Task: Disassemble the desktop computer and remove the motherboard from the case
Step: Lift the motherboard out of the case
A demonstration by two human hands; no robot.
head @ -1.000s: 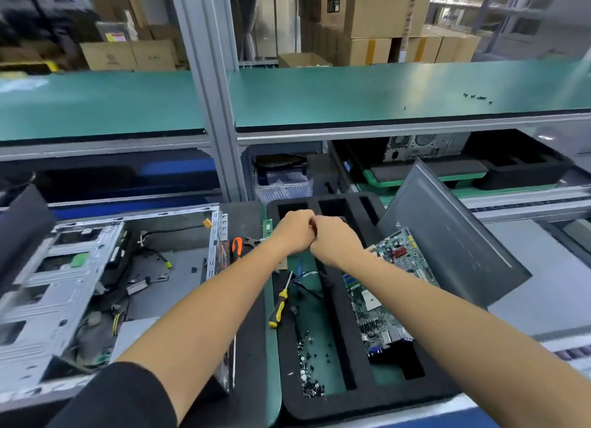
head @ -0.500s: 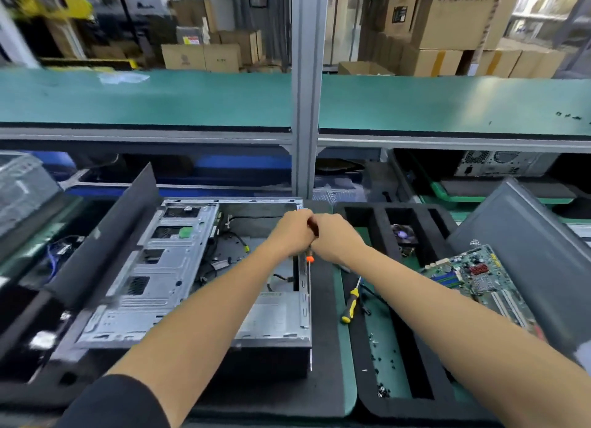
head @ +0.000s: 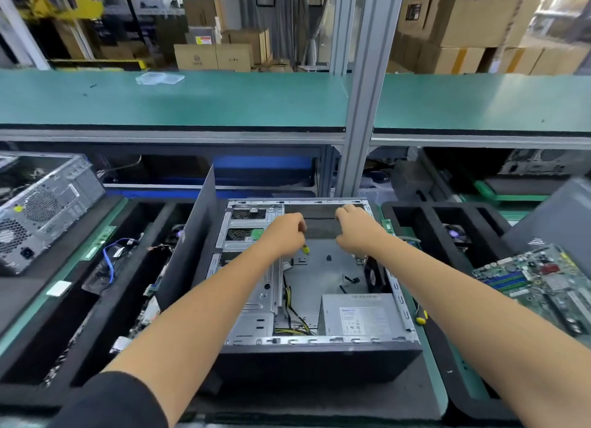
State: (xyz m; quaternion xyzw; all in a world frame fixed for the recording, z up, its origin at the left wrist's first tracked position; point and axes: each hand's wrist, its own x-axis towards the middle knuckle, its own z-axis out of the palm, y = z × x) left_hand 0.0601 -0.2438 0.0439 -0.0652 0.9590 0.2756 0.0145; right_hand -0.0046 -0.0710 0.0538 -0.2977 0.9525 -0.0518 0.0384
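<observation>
The open grey metal computer case [head: 319, 287] is laid at centre. A small yellow-tipped object [head: 306, 249] is pinched by the left hand [head: 283, 234]; whether the right hand [head: 359, 227], at one o'clock above the case floor, grips anything cannot be told. The removed green motherboard [head: 540, 283] is seen at three o'clock.

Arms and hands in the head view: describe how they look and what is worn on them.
Both forearms are bare from elbow to wrist. The left hand and the right hand wear no gloves, and no watch, ring or wrist strap shows. The left arm has a black sleeve ending near the elbow. The right arm leaves the picture before any sleeve can be seen.
</observation>
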